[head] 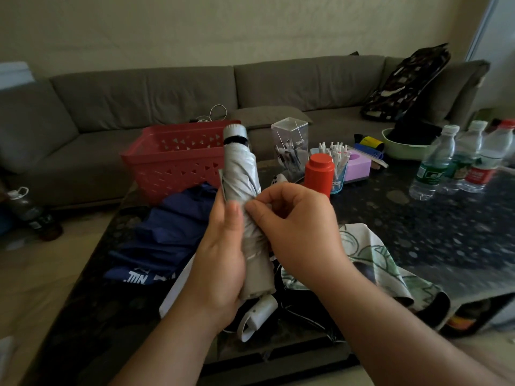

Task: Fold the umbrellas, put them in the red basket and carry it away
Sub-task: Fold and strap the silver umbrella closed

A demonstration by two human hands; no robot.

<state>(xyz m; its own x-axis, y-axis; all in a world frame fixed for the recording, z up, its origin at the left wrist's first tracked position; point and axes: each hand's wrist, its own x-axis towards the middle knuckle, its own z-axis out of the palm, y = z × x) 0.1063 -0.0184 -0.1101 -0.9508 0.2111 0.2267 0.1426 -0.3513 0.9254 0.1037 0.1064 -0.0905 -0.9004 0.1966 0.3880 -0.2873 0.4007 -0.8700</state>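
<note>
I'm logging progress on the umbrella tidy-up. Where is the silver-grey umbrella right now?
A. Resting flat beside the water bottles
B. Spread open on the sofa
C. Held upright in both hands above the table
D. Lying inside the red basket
C: the left hand grips the rolled silver-grey umbrella while the right hand pinches its fabric, in front of the red basket.

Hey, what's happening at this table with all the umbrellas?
A person is rolling up a silver umbrella, held upright over the dark table. The left hand grips its lower part, while the right hand pinches the fabric near the middle. The red basket stands behind it, with no umbrella visible inside from this angle. A blue umbrella lies loose beside the basket, and a patterned umbrella lies on the table to the right.
</note>
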